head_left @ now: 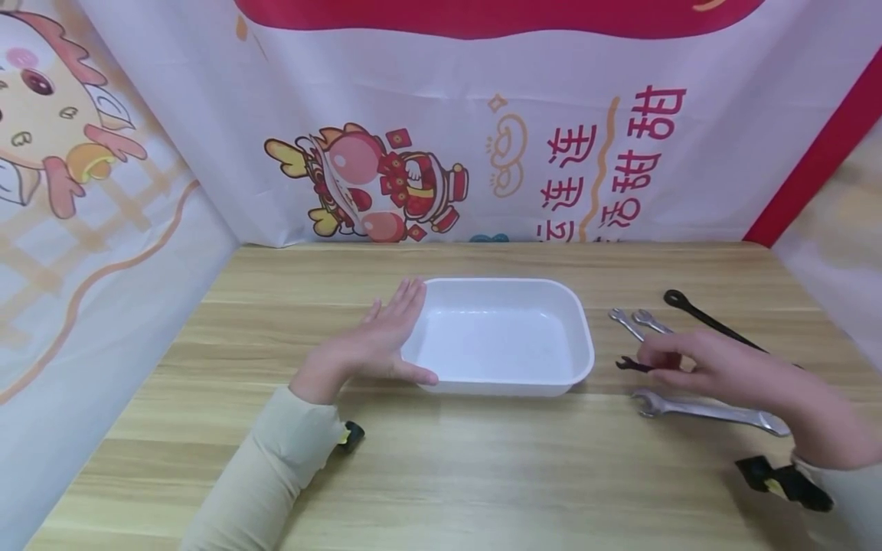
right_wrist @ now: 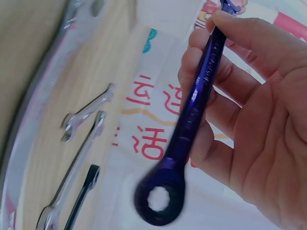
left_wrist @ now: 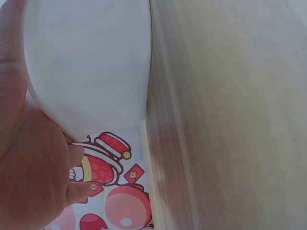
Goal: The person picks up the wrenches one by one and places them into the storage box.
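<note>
A white rectangular plastic basin [head_left: 503,344] sits on the wooden table. My left hand [head_left: 375,340] rests against its left end with fingers extended along the rim and the thumb on the front edge. In the left wrist view, the palm lies along the basin's wall [left_wrist: 88,62]. To the right of the basin, my right hand [head_left: 717,367] pinches a dark combination wrench [right_wrist: 192,110] between thumb and fingers, above the table. Its open end points toward the basin, while the ring end hangs free in the right wrist view.
Around my right hand lie a large silver wrench [head_left: 710,411], two smaller silver wrenches [head_left: 625,323] and a long black wrench [head_left: 717,323]. A printed cloth [head_left: 413,84] hangs behind the table, with more cloth at both sides.
</note>
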Demonstrator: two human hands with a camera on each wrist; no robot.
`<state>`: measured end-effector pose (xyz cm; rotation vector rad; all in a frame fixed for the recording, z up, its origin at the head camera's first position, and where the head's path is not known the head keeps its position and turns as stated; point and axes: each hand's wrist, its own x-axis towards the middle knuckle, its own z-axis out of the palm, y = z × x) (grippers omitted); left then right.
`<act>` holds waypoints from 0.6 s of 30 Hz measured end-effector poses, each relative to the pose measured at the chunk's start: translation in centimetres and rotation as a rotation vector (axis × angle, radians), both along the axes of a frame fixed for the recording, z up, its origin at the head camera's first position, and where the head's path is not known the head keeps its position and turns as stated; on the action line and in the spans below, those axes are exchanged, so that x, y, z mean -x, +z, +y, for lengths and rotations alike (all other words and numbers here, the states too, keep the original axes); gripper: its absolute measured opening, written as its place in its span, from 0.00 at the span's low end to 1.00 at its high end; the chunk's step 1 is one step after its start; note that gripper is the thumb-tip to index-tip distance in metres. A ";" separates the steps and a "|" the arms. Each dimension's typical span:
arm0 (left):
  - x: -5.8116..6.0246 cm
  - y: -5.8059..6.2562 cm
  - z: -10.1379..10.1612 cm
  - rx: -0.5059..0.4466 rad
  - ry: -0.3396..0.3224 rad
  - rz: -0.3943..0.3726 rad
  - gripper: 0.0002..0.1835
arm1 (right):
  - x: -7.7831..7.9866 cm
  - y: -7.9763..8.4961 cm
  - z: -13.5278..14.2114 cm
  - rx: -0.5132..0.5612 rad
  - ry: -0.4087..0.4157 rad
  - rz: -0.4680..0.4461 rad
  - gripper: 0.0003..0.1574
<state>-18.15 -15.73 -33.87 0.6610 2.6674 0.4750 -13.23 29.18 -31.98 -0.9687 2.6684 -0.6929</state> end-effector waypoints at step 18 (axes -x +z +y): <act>-0.1 0.0 -0.1 0.004 -0.004 0.007 0.76 | 0.7 1.2 -2.7 0.091 0.022 0.058 0.09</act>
